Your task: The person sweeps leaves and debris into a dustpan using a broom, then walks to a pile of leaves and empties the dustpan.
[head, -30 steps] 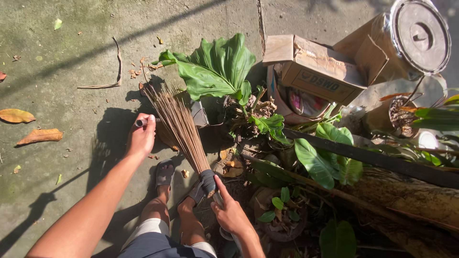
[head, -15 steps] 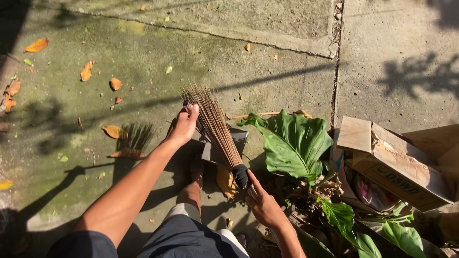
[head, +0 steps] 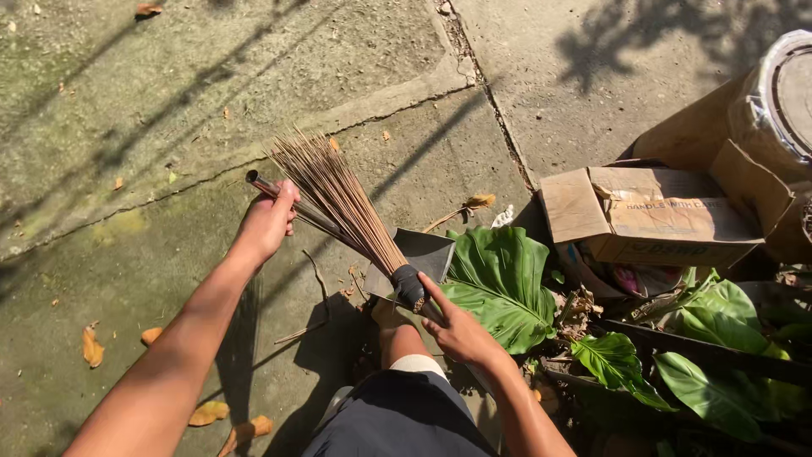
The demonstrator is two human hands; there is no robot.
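Stick broom (head: 347, 207) bound end in right hand (head: 457, 330) closed grip, left hand (head: 269, 222) clasping dustpan handle (head: 292, 203)

Single head-worn view, looks steeply down from standing height at cracked concrete ground (head: 169, 101). Wearer's own arms enter from bottom edge, left hand (head: 269, 222) and right hand (head: 457, 330) mid-frame, fairly near. Legs directly below the lens. Potted plant leaves (head: 499, 283) and cardboard box (head: 651, 216) fill the right side.
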